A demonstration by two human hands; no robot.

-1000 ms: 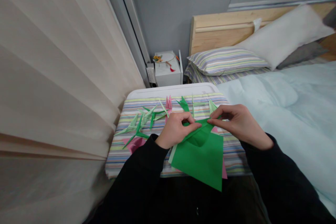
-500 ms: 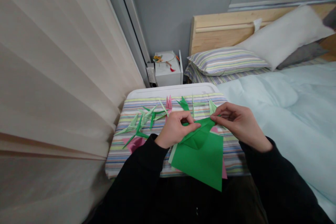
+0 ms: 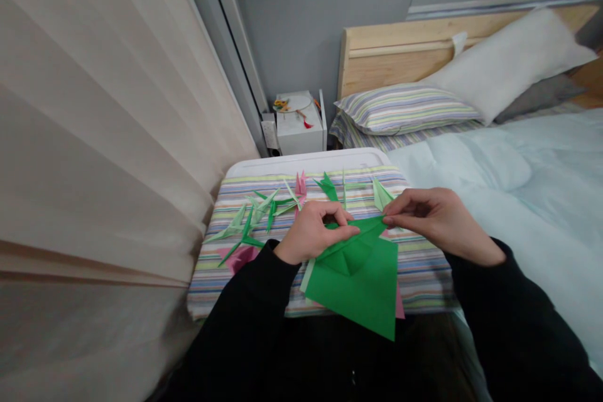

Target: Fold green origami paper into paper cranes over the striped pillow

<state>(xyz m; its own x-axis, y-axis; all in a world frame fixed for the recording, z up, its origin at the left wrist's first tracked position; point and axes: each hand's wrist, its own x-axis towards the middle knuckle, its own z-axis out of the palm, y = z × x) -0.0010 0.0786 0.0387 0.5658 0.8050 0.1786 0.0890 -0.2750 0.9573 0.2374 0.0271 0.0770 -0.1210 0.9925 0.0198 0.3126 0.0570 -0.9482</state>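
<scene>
Between my two hands is a partly folded sheet of green origami paper (image 3: 347,255). My left hand (image 3: 316,232) pinches its upper left part between thumb and fingers. At its upper right corner, my right hand (image 3: 426,221) grips the paper with thumb and fingertips. Beneath it lies a flat green square sheet (image 3: 362,301), with pink paper (image 3: 400,303) showing at its edge. Folded paper pieces surround the hands: a green one (image 3: 326,186), a pale green one (image 3: 382,194) and a pink one (image 3: 300,184).
A striped cloth (image 3: 211,282) covers the small table with a white rim (image 3: 306,161). More folded green shapes (image 3: 245,235) lie at the left. The bed (image 3: 518,169) is on the right, a curtain (image 3: 103,138) on the left. Behind stands a white cabinet (image 3: 301,135).
My right hand has shifted slightly right and down, still pinching the paper's corner. The folded paper has tilted a little lower. My left hand stays nearly in place.
</scene>
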